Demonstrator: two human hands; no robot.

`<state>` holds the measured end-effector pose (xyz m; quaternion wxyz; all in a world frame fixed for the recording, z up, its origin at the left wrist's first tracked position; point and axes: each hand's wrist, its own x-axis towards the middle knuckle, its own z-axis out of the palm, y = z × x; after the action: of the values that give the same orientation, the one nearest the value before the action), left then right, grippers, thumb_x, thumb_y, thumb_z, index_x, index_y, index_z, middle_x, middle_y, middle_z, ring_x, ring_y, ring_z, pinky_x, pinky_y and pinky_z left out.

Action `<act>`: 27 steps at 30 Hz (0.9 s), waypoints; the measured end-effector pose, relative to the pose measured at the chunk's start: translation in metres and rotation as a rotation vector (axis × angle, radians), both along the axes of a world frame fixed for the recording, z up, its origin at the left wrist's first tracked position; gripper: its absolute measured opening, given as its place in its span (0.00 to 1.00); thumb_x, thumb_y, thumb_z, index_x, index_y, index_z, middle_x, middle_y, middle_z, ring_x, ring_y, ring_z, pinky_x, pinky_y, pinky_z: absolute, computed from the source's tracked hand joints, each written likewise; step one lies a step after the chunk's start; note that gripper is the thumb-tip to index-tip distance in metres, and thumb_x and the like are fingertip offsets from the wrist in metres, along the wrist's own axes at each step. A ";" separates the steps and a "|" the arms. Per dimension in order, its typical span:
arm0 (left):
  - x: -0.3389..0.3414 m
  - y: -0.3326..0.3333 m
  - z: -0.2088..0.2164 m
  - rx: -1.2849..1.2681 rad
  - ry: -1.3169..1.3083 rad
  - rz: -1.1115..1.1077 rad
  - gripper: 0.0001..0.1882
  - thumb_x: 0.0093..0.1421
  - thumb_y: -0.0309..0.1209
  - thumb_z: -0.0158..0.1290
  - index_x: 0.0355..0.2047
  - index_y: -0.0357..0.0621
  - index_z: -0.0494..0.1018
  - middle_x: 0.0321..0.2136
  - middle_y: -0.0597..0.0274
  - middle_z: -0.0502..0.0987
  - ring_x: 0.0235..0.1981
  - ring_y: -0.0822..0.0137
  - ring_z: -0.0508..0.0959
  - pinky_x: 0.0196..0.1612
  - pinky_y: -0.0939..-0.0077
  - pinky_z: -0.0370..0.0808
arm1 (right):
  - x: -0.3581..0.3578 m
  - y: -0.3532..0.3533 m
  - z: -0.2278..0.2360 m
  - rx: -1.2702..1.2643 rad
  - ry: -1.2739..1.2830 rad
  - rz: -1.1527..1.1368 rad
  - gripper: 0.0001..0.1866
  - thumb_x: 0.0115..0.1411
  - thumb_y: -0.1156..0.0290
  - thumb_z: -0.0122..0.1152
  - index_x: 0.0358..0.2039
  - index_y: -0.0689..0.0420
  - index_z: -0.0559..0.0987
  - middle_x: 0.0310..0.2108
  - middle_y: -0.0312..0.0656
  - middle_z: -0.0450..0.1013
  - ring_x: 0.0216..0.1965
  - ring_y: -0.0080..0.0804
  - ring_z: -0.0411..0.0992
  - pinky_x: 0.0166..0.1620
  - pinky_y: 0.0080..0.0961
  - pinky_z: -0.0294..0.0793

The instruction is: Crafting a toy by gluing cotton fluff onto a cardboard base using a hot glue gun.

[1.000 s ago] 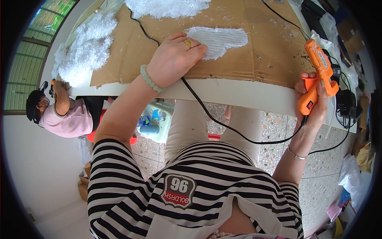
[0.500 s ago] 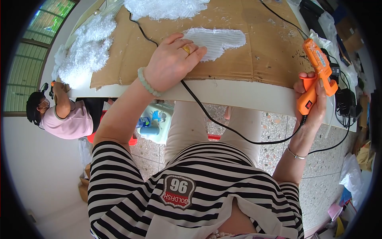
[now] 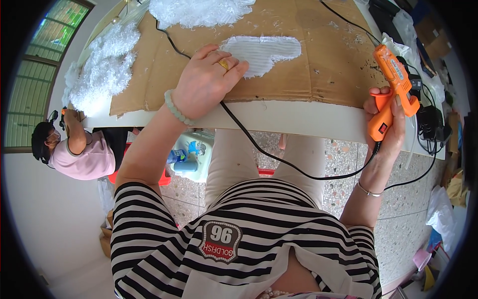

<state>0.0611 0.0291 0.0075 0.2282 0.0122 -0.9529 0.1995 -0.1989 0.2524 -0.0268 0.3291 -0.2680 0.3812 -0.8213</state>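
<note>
My right hand (image 3: 398, 129) is closed round the handle of an orange glue gun (image 3: 395, 72) at the right end of the table. Its nozzle points toward the far side, and a finger lies by the trigger. On the brown cardboard (image 3: 289, 89) rests a white, ribbed, sock-shaped piece (image 3: 274, 49). My left hand (image 3: 206, 74) lies palm down over the left end of that piece, fingers extended; the fingertips' undersides are hidden. A black cord (image 3: 264, 149) runs from the gun's handle, sags past the table edge and passes beneath my left hand.
White shredded fibre (image 3: 107, 62) is heaped at the left, with another heap (image 3: 199, 11) at the back. Black adapters and cables (image 3: 430, 122) crowd the right edge. A person in pink (image 3: 84, 154) works at far left. Below stands a pale stool (image 3: 201, 167) holding a blue bottle.
The table and everything on it sit slightly further left in view. Both hands keep the same hold and pose; the glue gun is still in my right hand.
</note>
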 end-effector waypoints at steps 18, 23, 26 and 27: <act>0.023 -0.018 0.013 1.133 0.392 0.116 0.06 0.48 0.20 0.41 0.19 0.39 0.68 0.20 0.64 0.69 0.27 0.70 0.68 0.32 0.80 0.64 | 0.000 0.001 0.000 0.000 -0.003 0.003 0.16 0.61 0.64 0.51 0.41 0.64 0.70 0.36 0.50 0.72 0.27 0.23 0.60 0.34 0.19 0.61; 0.039 -0.032 0.002 1.257 0.577 0.166 0.08 0.51 0.22 0.40 0.21 0.37 0.70 0.20 0.67 0.69 0.27 0.77 0.66 0.32 0.84 0.62 | -0.003 0.001 -0.001 -0.016 0.000 0.044 0.16 0.61 0.64 0.52 0.42 0.65 0.70 0.36 0.51 0.73 0.27 0.24 0.61 0.34 0.20 0.62; 0.040 -0.024 -0.002 1.321 0.660 0.263 0.09 0.53 0.23 0.43 0.24 0.36 0.74 0.21 0.69 0.71 0.26 0.79 0.66 0.31 0.85 0.63 | -0.004 -0.001 -0.002 -0.016 -0.004 0.008 0.16 0.61 0.65 0.52 0.42 0.65 0.70 0.36 0.51 0.73 0.27 0.24 0.61 0.34 0.20 0.63; 0.038 -0.021 -0.004 1.357 0.710 0.301 0.09 0.54 0.23 0.45 0.27 0.36 0.76 0.21 0.70 0.71 0.26 0.80 0.67 0.31 0.86 0.63 | -0.005 -0.002 -0.002 -0.016 -0.008 -0.019 0.17 0.61 0.65 0.53 0.43 0.66 0.70 0.36 0.51 0.73 0.27 0.24 0.62 0.34 0.20 0.64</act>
<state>0.0990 0.0085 0.0040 0.4325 0.3416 -0.7244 -0.4141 -0.2036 0.2509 -0.0291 0.3208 -0.2639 0.3759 -0.8284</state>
